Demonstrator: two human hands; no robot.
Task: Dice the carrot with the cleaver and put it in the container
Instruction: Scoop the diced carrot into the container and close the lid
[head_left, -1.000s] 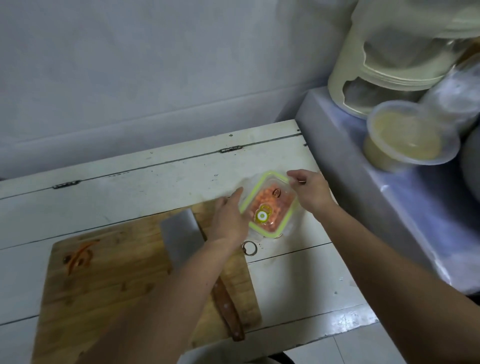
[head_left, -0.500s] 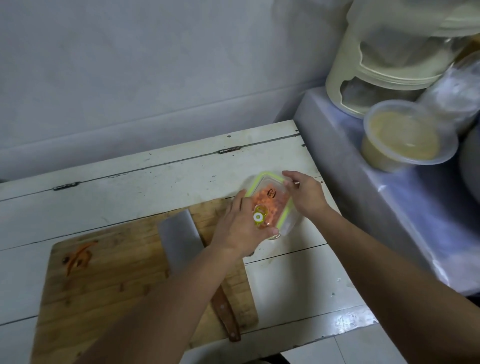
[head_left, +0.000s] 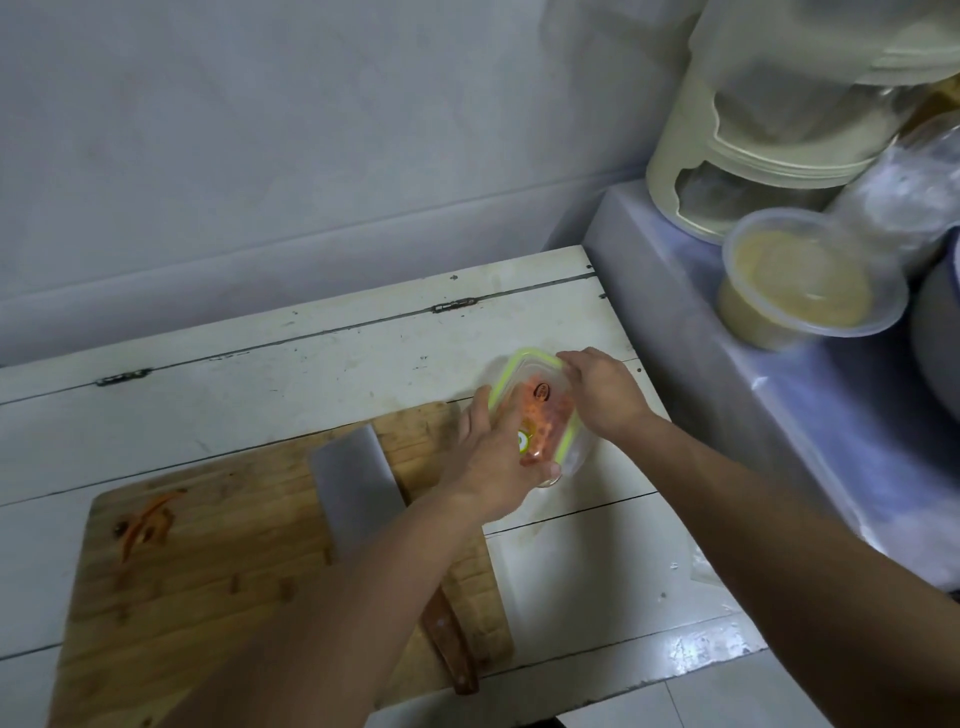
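Both hands (head_left: 493, 462) tilt container (head_left: 535, 415) diagonally.

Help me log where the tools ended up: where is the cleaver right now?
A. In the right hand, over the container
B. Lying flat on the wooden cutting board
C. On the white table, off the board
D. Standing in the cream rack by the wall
B: the cleaver lies flat on the cutting board, untouched, while the left hand and right hand both press the lid on the container.

Lidded container (head_left: 540, 410), seemingly diced carrot (head_left: 540, 431) inside
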